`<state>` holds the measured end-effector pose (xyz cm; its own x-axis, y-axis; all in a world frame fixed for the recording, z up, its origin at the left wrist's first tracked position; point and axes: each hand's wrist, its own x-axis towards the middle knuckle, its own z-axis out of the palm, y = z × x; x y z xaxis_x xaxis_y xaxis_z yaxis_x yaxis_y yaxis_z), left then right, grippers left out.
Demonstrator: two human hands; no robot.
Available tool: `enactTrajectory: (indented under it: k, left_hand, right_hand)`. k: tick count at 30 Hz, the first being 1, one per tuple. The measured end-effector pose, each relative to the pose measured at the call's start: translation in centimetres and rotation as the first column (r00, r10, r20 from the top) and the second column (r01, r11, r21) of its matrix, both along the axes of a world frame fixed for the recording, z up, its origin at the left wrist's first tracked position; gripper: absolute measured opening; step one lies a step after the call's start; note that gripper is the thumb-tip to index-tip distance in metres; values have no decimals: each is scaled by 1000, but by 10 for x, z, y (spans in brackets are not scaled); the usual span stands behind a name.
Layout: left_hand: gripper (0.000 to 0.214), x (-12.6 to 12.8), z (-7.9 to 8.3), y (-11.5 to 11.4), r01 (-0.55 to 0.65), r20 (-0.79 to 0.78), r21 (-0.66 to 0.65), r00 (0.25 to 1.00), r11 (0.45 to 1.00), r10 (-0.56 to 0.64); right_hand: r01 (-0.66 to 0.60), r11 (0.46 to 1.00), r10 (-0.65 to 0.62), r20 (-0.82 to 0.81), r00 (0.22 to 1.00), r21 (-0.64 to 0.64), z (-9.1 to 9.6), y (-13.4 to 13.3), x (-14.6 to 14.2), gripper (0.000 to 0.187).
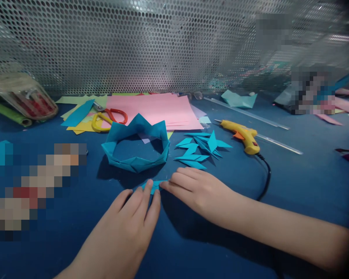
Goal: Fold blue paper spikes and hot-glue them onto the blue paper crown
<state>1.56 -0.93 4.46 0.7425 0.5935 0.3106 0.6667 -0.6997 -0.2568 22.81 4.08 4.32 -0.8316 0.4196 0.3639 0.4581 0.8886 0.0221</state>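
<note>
A small folded piece of teal paper point(154, 185) lies on the blue table point(293, 182). My left hand point(133, 217) presses its fingertips down on the paper's left part, fingers held together. My right hand point(197, 190) pinches the paper's right end with fingers closed. Just behind them stands a teal paper crown ring point(136, 145). To its right lies a pile of several teal folded pointed pieces point(202, 149).
Pink paper sheets point(159, 110), scissors with yellow and red handles point(107, 118) and coloured scraps lie at the back. A yellow glue gun point(242, 135) with a black cord sits right, beside clear glue sticks point(250, 115). A perforated metal screen point(163, 42) closes the back. A plastic packet point(26, 97) lies far left.
</note>
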Motion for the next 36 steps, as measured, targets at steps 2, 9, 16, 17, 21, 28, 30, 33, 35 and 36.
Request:
enactTrajectory:
  k: [2,9,16,17,21,28,30,33,35,36]
  left_hand:
    - [55,-1,1,-1,2,-2,-5,1000,1000,-2]
    - [51,-3,-1,-3,-1,6,-22,1000,1000,1]
    - [46,2,-4,0,4,15,-3,1000,1000,-4]
    - [46,2,-4,0,5,17,0,1000,1000,-6]
    - [46,1,-4,-2,0,18,5,1000,1000,0]
    - [48,3,-4,-3,7,4,40,1000,999,-7]
    - [48,2,-2,-3,35,-29,47,999,998,-33]
    - [49,-3,-4,-5,23,-56,45,998,999,-20]
    - [52,-7,-6,-8,23,-98,47,995,999,-18]
    - [53,-9,-8,-10,32,-123,50,992,998,-26]
  right_hand:
    - [-3,1000,3,-10,1000,-6,1,1,1,34]
    - [38,990,-60,-162,985,-135,-8,8,-2,25]
    - [102,957,-179,-277,944,-270,-17,9,-12,11]
    - [111,955,-190,-276,942,-275,-17,8,-12,11]
    - [141,951,-213,-252,944,-276,-14,5,-14,9]
    - [139,974,-174,-202,964,-176,-8,2,-18,17]
    - [138,977,-170,-205,964,-161,-9,3,-19,18]
    - [151,975,-185,-217,958,-165,-12,4,-18,14]
    - [154,972,-192,-224,956,-176,-13,5,-17,10]
    - [153,972,-192,-226,955,-179,-14,6,-17,8]
